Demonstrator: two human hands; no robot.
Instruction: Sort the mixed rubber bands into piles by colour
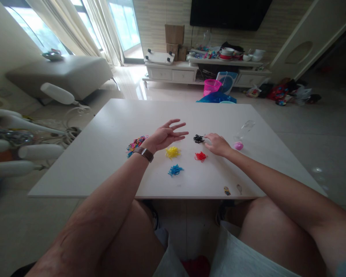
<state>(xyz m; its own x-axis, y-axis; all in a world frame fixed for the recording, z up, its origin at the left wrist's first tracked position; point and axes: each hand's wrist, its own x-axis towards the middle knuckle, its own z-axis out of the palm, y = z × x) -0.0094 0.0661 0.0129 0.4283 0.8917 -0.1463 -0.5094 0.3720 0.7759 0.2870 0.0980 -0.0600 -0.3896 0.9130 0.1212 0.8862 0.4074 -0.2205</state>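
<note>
My left hand (170, 134) is held over the white table (89, 154), its fingers spread and nothing in them. Just below it lies a pile of yellow rubber bands (172, 152). A mixed heap of multicoloured bands (137, 144) is partly hidden behind my left wrist. My right hand (218, 144) reaches in beside a pile of black rubber bands (198, 139); its thumb and forefinger stand apart, the fingertips at the pile's right edge. A red pile (201, 156) and a blue pile (175, 170) of bands lie nearer to me.
To the right are a pink object (238, 145) and a clear plastic piece (248, 125). Near the front edge lie a small yellow figure (226, 190) and a pale small item (239, 188). Beyond the table stand a pink basket (211, 87) and a white cabinet (170, 73).
</note>
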